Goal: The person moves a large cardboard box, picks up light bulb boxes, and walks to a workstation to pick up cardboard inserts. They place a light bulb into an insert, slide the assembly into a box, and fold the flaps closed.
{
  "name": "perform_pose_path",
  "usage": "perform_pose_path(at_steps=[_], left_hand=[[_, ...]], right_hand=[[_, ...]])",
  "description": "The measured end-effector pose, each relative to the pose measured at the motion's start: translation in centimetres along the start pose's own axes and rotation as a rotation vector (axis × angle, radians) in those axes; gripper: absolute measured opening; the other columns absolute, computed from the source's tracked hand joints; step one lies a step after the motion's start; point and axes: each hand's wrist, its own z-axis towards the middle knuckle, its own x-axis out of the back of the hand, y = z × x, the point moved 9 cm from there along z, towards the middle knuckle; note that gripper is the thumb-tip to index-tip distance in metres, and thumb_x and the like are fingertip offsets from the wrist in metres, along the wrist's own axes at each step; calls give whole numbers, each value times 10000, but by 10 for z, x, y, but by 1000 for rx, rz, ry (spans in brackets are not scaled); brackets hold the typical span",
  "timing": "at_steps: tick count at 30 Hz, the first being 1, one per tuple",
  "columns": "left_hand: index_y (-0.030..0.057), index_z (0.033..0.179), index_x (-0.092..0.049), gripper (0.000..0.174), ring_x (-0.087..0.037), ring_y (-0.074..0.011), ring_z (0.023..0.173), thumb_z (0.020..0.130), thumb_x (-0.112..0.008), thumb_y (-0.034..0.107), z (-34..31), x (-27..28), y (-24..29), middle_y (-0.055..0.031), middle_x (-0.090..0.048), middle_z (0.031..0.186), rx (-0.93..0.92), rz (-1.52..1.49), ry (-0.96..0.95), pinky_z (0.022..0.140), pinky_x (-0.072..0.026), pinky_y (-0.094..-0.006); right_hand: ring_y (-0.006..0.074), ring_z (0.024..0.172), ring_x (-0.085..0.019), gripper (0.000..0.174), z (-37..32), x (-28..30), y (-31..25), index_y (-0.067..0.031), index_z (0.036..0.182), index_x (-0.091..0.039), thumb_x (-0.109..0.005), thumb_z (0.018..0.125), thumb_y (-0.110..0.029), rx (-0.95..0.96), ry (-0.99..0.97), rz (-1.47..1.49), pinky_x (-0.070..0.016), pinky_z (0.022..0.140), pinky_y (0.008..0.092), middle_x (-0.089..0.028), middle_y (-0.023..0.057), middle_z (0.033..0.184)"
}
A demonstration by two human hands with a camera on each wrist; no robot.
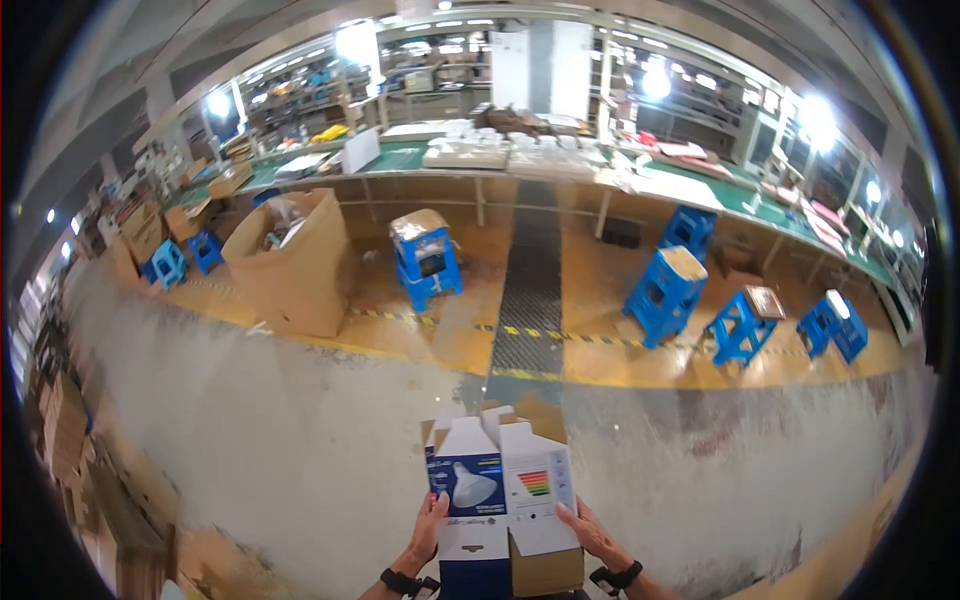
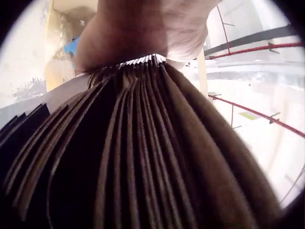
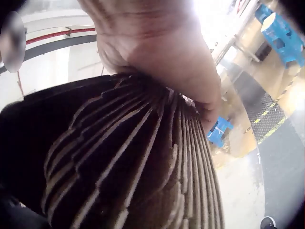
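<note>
A stack of flattened printed cartons, blue and white with a light bulb picture and a coloured energy scale, is held in front of the body. My left hand grips its left side, thumb on the printed face. On the opposite side my right hand grips the stack the same way. The left wrist view shows many layered cardboard edges under the left hand. Seen from the right wrist, the edges fan out below the right hand, which is pressed close around them.
Ahead runs a long green workbench loaded with white parts. Blue stools stand in front of it, beside a large open cardboard box. Yellow-black tape edges the grey floor. Flattened cardboard is piled at the left.
</note>
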Motion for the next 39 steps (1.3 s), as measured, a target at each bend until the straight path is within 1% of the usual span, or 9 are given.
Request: perform_pose_path(at_steps=[7,11,13,16,18,24,28,30,39], left_hand=[[23,1304,-525,407,-646,-160,1042,1030,-579,319,79,-15,100,-99,-638,1204,256,-316,-354,912,-526,-331],[29,1257,-539,367,-650,-160,998,1008,-619,286,128,21,133,-72,-652,1129,315,-397,-203,883,-533,-319],[24,1189,-548,327,-647,-153,963,985,-651,257,149,49,172,-55,-643,1048,23,-175,9,870,-534,-306],[-17,1232,-520,397,-670,-169,939,975,-650,256,176,74,217,-92,-642,1066,-23,-383,-41,874,-566,-354],[-19,1283,-498,566,-668,-203,1036,957,-671,410,205,96,246,-108,-645,1160,-111,-404,-14,909,-564,-378],[-1,1246,-506,624,-660,-172,992,919,-700,494,203,132,225,-72,-641,1103,-318,-319,152,879,-566,-364],[40,1151,-526,418,-677,-178,929,1001,-605,422,202,164,199,-60,-631,1037,-283,-365,367,847,-577,-349],[1,1413,-433,588,-650,-307,1152,1048,-474,460,216,181,173,-163,-609,1310,-282,-388,252,979,-546,-435],[-5,1448,-400,611,-637,-309,1181,1057,-444,462,214,173,185,-177,-594,1342,-352,-355,163,989,-543,-438]], right_hand=[[215,1170,-582,561,98,-11,-56,52,1411,-444,-588,1012,-316,-101,85,112,-454,1031,352,-604,129,1299],[212,1150,-598,504,175,-40,-104,46,1378,-495,-578,1019,-298,-123,2,35,-464,1021,360,-634,116,1263],[194,1146,-598,459,222,-52,-112,31,1361,-523,-574,1025,-278,-53,-16,-90,-473,1009,355,-636,102,1264],[177,1135,-595,452,283,-79,-138,17,1356,-537,-621,1006,-257,-199,-29,-72,-481,993,356,-638,89,1260],[162,1087,-614,439,338,-111,-184,22,1325,-562,-663,981,-231,20,-33,-37,-505,946,343,-658,90,1224],[127,961,-658,374,394,-89,-134,25,1255,-621,-681,966,-205,121,-101,70,-537,847,285,-709,79,1098],[113,902,-672,262,423,-40,-93,-1,1178,-652,-647,989,-182,94,-32,149,-552,795,272,-717,60,1070],[111,885,-676,246,430,-12,-93,-10,1172,-650,-636,996,-182,132,-4,188,-555,773,269,-718,56,1070],[126,943,-680,283,418,4,-171,-16,1237,-622,-615,1007,-180,297,-21,166,-546,827,275,-711,70,1120]])
